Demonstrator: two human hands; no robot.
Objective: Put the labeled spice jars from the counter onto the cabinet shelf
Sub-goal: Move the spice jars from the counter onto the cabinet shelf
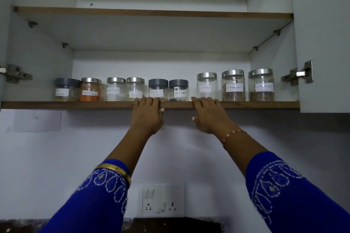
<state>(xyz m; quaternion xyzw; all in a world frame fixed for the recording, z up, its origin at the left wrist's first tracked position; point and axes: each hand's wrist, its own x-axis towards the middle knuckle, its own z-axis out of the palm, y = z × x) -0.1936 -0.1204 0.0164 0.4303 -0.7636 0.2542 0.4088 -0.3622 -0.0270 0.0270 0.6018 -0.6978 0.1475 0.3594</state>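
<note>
Sleeves (98,195) — switchboard (162,199), wall (189,147), shelf (56,104)

jars (158,90) line the shelf (56,104); upper shelf (151,13) bare.

Nine labelled spice jars (158,90) standing upright in one row on the lower cabinet shelf (75,105), six smaller at left with grey or steel lids, three taller steel-lidded ones at right, after a gap.
</note>
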